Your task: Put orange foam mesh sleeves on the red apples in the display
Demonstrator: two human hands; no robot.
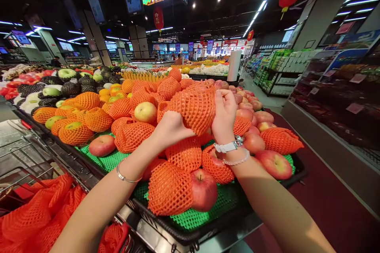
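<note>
From my station I see the left hand (173, 128) and the right hand (225, 112) curled shut, pressed close together, their fingers clenching a bunched orange foam-mesh fruit sleeve (194, 108) held up over a heaped fruit display. Below the hands, a red-and-yellow apple (204, 189) lies on a green perforated plastic mat (190, 219) inside a black plastic tray (184, 237). Loose orange foam-mesh sleeves (38, 217) fill a wire shopping cart (23, 154) beside the tray.
</note>
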